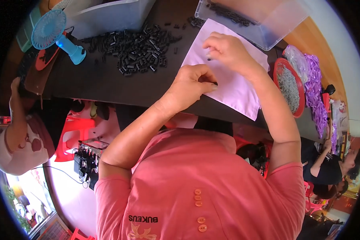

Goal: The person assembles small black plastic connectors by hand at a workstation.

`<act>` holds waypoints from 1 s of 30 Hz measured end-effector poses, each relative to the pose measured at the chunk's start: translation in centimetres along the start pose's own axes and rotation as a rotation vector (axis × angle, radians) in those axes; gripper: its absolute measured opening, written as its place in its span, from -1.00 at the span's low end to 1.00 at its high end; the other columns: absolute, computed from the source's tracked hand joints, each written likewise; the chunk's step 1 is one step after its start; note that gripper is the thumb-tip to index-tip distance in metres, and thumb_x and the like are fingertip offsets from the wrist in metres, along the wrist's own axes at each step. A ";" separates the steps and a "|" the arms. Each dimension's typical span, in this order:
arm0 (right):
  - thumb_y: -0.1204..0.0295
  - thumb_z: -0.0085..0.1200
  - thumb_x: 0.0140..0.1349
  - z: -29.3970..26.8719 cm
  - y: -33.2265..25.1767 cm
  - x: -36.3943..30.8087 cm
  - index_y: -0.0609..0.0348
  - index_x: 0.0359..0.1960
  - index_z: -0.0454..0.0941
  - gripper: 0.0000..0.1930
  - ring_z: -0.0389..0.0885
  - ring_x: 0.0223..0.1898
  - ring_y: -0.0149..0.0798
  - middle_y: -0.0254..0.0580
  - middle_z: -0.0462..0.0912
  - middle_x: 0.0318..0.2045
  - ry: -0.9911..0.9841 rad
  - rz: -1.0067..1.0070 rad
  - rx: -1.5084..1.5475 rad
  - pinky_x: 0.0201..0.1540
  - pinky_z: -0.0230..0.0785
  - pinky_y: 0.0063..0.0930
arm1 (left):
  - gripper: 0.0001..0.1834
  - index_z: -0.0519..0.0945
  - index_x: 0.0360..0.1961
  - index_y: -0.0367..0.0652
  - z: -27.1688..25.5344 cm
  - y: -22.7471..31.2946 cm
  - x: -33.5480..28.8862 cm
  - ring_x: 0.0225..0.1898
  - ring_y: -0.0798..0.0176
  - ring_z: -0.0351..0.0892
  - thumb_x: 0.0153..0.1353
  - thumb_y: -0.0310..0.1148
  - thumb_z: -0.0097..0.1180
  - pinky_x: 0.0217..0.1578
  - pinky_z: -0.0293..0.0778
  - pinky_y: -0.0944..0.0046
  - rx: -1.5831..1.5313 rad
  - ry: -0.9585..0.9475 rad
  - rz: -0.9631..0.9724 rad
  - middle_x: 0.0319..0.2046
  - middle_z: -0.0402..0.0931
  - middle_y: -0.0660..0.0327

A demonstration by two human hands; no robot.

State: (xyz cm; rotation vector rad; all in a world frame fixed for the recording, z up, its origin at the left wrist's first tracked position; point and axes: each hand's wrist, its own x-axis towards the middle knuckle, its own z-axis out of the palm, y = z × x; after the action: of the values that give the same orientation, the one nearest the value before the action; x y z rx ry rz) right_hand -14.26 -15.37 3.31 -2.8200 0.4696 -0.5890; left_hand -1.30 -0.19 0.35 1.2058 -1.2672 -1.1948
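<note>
My left hand (190, 86) is closed in a pinch over the near left side of a pink cloth (238, 94). A small black part (215, 83) shows between its thumb and fingertips. Above the cloth's middle, farther off, is my right hand (227, 52), its fingers curled together. Something tiny and dark shows at those fingertips, too small to name. To the left of the cloth, a heap of small black plastic pieces (142, 52) lies spread on the dark table (88, 82).
A clear bin (108, 20) stands behind the heap, another (274, 30) at the far right with black pieces. On the right are a red basket (301, 94) of small silvery pieces and purple strips (318, 92). A blue fan (50, 30) stands left. Other people sit at both sides.
</note>
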 end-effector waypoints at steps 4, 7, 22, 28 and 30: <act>0.60 0.10 -0.05 0.8 -0.1 -0.5 0.22 -0.30 0.55 -0.79 0.53 -0.42 -0.17 -0.15 0.54 -0.41 -0.059 -0.003 -0.058 -0.32 0.38 -0.37 | -0.89 0.62 -0.35 -0.31 0.2 -0.1 0.0 -0.63 0.54 0.35 0.06 -0.57 0.24 -0.62 0.29 0.49 -0.020 0.015 -0.020 -0.53 0.55 0.29; 0.59 0.12 -0.05 -0.4 0.3 -0.5 0.22 -0.31 0.56 -0.80 0.54 -0.41 -0.17 -0.16 0.54 -0.42 -0.042 0.038 0.041 -0.32 0.39 -0.35 | -0.89 0.62 -0.34 -0.32 0.2 0.1 -0.1 -0.64 0.54 0.35 0.05 -0.59 0.23 -0.62 0.29 0.50 -0.011 0.029 -0.017 -0.53 0.55 0.28; 0.60 0.14 -0.04 0.5 1.0 -1.9 0.12 -0.35 0.56 -0.82 0.54 -0.34 -0.07 -0.19 0.54 -0.41 -0.023 -0.079 -0.019 -0.34 0.38 -0.26 | -0.88 0.63 -0.34 -0.33 0.0 -0.5 0.2 -0.61 0.49 0.42 0.06 -0.56 0.26 -0.64 0.36 0.47 -0.034 0.056 -0.014 -0.54 0.54 0.24; 0.59 0.07 -0.02 0.7 1.0 -2.2 0.12 -0.40 0.57 -0.87 0.59 -0.28 -0.05 -0.24 0.62 -0.32 -0.011 0.002 -0.073 -0.27 0.43 -0.20 | -0.89 0.62 -0.33 -0.36 0.0 -0.5 0.3 -0.53 0.47 0.45 0.08 -0.60 0.23 -0.61 0.34 0.49 -0.055 0.038 -0.020 -0.50 0.54 0.24; 0.61 0.06 -0.03 0.7 1.2 -2.2 0.12 -0.40 0.56 -0.85 0.59 -0.28 -0.05 -0.24 0.62 -0.32 -0.035 0.015 -0.072 -0.27 0.44 -0.19 | -0.89 0.61 -0.33 -0.36 0.0 -0.5 0.3 -0.53 0.47 0.45 0.08 -0.60 0.23 -0.61 0.34 0.50 -0.053 0.034 -0.017 -0.50 0.54 0.24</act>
State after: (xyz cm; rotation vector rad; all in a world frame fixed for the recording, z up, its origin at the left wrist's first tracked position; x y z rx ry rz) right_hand -16.21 -15.64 1.62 -2.8869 0.5146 -0.5292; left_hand -1.29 -0.47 -0.12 1.1955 -1.1959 -1.2076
